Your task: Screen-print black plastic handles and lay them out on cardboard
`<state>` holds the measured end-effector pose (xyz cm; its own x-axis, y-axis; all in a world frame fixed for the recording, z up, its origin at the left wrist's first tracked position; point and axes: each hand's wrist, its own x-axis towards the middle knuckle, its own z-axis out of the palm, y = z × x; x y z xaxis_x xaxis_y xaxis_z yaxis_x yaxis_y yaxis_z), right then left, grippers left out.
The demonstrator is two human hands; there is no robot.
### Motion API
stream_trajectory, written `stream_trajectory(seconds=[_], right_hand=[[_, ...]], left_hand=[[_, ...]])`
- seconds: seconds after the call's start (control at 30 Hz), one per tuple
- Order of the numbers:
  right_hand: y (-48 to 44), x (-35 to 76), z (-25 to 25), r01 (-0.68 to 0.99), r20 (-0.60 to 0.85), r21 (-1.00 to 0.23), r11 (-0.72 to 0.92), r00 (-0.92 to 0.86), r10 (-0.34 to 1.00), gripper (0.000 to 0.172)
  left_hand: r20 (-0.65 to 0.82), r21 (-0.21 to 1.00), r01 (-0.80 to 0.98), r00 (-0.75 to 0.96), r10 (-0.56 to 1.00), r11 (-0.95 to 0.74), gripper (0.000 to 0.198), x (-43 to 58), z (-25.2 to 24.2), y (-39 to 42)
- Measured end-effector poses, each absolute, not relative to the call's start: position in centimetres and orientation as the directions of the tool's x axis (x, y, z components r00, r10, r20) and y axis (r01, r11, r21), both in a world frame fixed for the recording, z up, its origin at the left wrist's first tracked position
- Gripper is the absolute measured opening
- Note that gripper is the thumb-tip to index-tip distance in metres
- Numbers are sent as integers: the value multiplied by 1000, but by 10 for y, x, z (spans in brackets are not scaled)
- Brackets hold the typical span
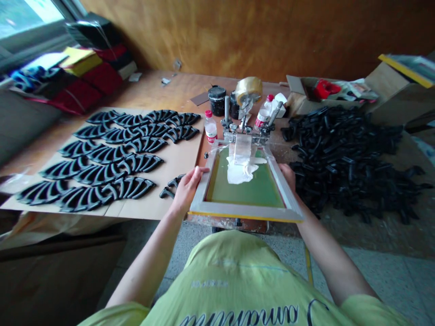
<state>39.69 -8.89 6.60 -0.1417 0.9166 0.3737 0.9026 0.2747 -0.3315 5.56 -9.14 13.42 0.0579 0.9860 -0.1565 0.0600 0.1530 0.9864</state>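
Observation:
A wooden-framed printing screen [238, 209] with green mesh lies in front of me, hinged at its far end to a metal clamp [246, 129]. White ink [239, 171] and a clear squeegee [242, 147] rest on the mesh. My left hand [188, 186] grips the frame's left side. My right hand [288, 175] is against the frame's right side, partly hidden behind it. A couple of black curved plastic parts [171, 185] lie just left of my left hand.
Rows of black curved parts [108, 156] lie on cardboard sheets [176, 158] at left. A large heap of black parts [350, 158] fills the right. Bottles [210, 127], black ink jars [216, 99] and a tape roll [249, 89] stand behind the screen. Boxes [302, 97] sit far right.

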Motion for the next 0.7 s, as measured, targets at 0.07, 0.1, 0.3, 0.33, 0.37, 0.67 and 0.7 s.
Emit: stream_trajectory(seconds=[0.07, 0.1, 0.3, 0.33, 0.37, 0.67, 0.7], right_hand=[[-74, 397, 81, 914, 428, -371, 167, 9, 904, 37], [-67, 390, 88, 912, 448, -385, 145, 47, 893, 34], [-42, 319, 108, 920, 205, -264, 288, -239, 949, 38], [-45, 312, 106, 923, 139, -259, 283, -255, 957, 31], [-50, 308, 103, 924, 87, -256, 283, -269, 959, 24], [-108, 321, 94, 769, -56, -272, 579, -613, 788, 21], [-105, 322, 97, 769, -66, -279, 576, -614, 787, 16]], left_hand=[[-275, 960, 74, 71, 959, 270, 60, 52, 100, -104], [-324, 945, 70, 72, 943, 320, 67, 52, 83, -107], [-389, 901, 206, 0, 921, 381, 67, 54, 19, -105], [-380, 900, 232, -2, 925, 370, 64, 54, 16, -104], [-371, 897, 258, 2, 929, 358, 63, 53, 14, -103], [-332, 893, 318, -10, 943, 317, 58, 52, 9, -105], [-332, 893, 322, -5, 943, 315, 58, 52, 9, -105]])
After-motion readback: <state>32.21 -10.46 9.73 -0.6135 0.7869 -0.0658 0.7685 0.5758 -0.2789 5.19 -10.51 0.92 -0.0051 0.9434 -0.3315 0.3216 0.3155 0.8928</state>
